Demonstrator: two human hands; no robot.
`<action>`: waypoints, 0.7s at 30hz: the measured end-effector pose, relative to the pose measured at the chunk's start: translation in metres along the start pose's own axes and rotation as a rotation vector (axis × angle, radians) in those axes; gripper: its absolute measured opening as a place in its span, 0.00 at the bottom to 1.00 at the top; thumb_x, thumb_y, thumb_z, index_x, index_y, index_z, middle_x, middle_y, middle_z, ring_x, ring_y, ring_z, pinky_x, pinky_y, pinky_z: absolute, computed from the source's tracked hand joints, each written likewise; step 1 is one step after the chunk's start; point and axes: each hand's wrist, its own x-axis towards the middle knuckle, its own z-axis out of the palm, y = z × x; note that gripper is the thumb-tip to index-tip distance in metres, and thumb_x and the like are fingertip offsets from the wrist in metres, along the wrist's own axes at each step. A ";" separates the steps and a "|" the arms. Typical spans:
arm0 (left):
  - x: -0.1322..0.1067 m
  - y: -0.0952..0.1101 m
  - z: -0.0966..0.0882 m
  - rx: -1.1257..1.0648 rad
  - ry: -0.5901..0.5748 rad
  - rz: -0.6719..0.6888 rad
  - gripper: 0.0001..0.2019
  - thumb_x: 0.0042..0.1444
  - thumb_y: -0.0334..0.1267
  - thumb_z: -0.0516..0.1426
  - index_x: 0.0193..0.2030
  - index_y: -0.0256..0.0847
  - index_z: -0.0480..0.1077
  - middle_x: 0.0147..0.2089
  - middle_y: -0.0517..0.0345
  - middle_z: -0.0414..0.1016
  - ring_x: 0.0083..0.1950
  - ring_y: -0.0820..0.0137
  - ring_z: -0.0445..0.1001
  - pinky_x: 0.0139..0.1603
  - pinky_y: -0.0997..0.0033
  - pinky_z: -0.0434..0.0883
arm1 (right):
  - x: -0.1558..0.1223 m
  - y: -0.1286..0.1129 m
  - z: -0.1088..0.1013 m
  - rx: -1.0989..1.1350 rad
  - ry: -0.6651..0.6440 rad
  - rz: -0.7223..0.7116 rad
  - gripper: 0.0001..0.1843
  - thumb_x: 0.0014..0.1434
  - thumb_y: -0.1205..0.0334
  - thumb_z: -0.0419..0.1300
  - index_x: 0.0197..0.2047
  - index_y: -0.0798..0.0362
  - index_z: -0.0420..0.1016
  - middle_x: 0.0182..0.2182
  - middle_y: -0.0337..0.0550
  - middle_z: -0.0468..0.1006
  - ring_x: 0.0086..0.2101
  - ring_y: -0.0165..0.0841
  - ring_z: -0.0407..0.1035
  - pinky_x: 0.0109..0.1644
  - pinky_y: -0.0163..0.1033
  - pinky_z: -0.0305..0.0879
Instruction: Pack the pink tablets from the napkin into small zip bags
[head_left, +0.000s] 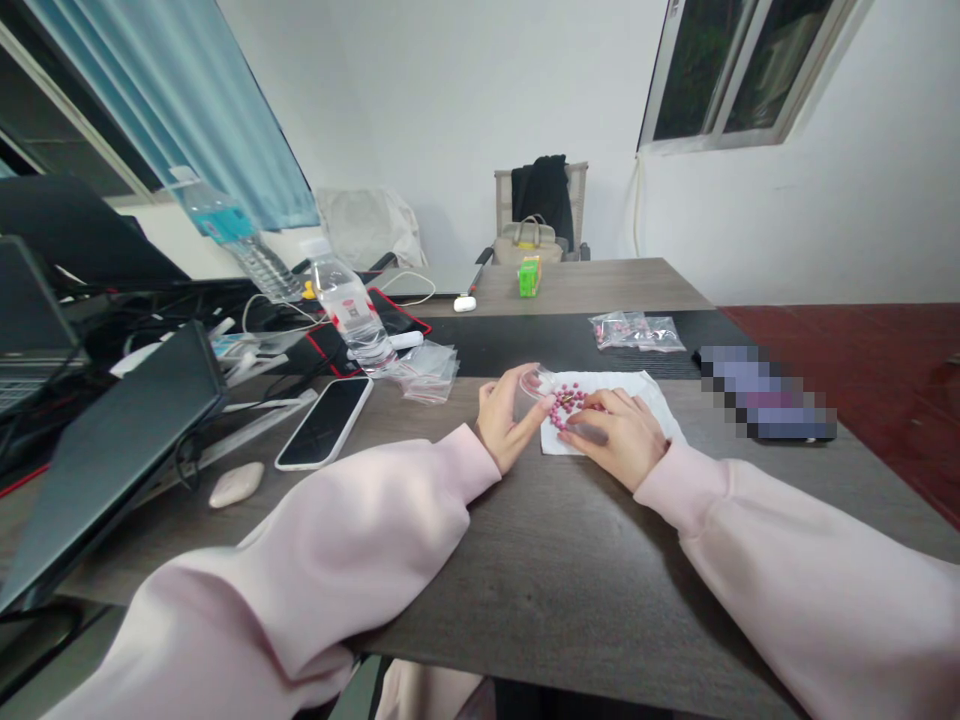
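My left hand [510, 415] is closed on a small clear zip bag [534, 380], its thumb and fingers at the bag's sides, beside the left edge of a white paper tissue [654, 400]. On the tissue lies a loose cluster of pink and dark red beads [566, 400], close to the bag's mouth. My right hand [622, 435] reaches over the beads from the right, palm down, with its fingers apart and the fingertips at the edge of the cluster. Whether a bead sits under those fingertips is hidden.
Left of my hands are a phone [324, 425], a pale mouse [236, 485], a laptop [120, 460], empty zip bags [429, 372] and two water bottles [352, 310]. Filled bags [637, 332], a green box [529, 277] and a blurred-out device [765, 392] lie beyond and right.
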 end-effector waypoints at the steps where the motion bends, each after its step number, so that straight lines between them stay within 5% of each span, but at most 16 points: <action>1: 0.000 0.000 0.000 0.000 0.001 0.004 0.18 0.59 0.46 0.53 0.53 0.39 0.62 0.45 0.50 0.75 0.47 0.63 0.73 0.52 0.60 0.62 | 0.000 -0.001 -0.001 -0.003 -0.002 -0.003 0.07 0.55 0.55 0.64 0.33 0.47 0.80 0.33 0.44 0.75 0.38 0.38 0.66 0.40 0.43 0.58; 6: -0.001 -0.001 0.001 0.094 0.013 0.022 0.23 0.55 0.46 0.58 0.54 0.39 0.62 0.47 0.49 0.74 0.49 0.62 0.73 0.52 0.60 0.60 | 0.002 -0.001 -0.002 -0.004 0.064 -0.006 0.06 0.56 0.59 0.63 0.29 0.47 0.80 0.31 0.42 0.76 0.37 0.36 0.66 0.39 0.42 0.55; 13: -0.004 0.003 -0.001 0.255 -0.111 0.143 0.29 0.48 0.49 0.61 0.57 0.42 0.63 0.55 0.49 0.71 0.55 0.60 0.69 0.57 0.59 0.53 | 0.008 -0.003 -0.014 0.200 0.418 -0.030 0.05 0.57 0.62 0.60 0.32 0.50 0.77 0.32 0.43 0.75 0.35 0.35 0.69 0.41 0.44 0.63; 21: -0.004 0.004 -0.002 0.195 -0.207 0.176 0.31 0.50 0.53 0.60 0.59 0.43 0.61 0.57 0.48 0.69 0.57 0.59 0.67 0.58 0.58 0.52 | 0.008 -0.005 -0.015 0.296 0.341 -0.147 0.09 0.60 0.63 0.57 0.42 0.48 0.77 0.40 0.47 0.75 0.40 0.38 0.69 0.41 0.45 0.67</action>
